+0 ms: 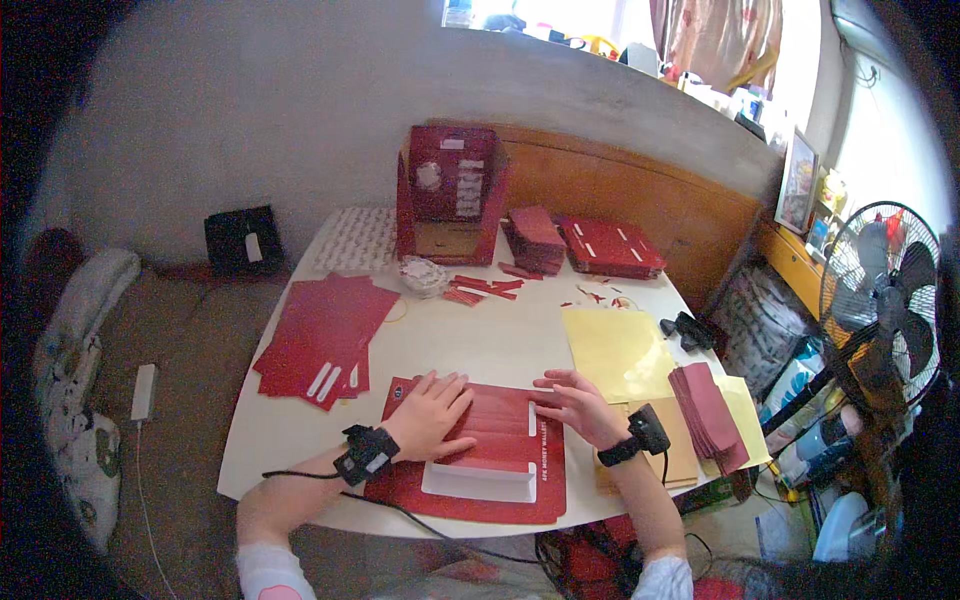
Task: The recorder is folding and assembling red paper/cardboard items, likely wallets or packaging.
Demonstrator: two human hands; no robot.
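Observation:
A flat red printed card sheet [500,400] lies at the front of the white table, with a long white strip [480,483] along its near part. A shorter white strip [533,418] sits by its right edge. Resting on the sheet's left half is my left hand [432,418], palm down with fingers stretched. My right hand [578,405] is at the sheet's right edge, fingers apart, its fingertips near the short strip. Neither hand grips anything. Black devices are strapped to both wrists, with cables running from them.
Overlapping red sheets [325,335] lie at left. Behind stand an upright red box [450,190], a stack of dark red pieces [536,240] and piled red sheets [612,247]. Red scraps [485,287] lie midway. Yellow sheets [620,350] and fanned dark red pieces [706,415] lie right, near a fan [880,290].

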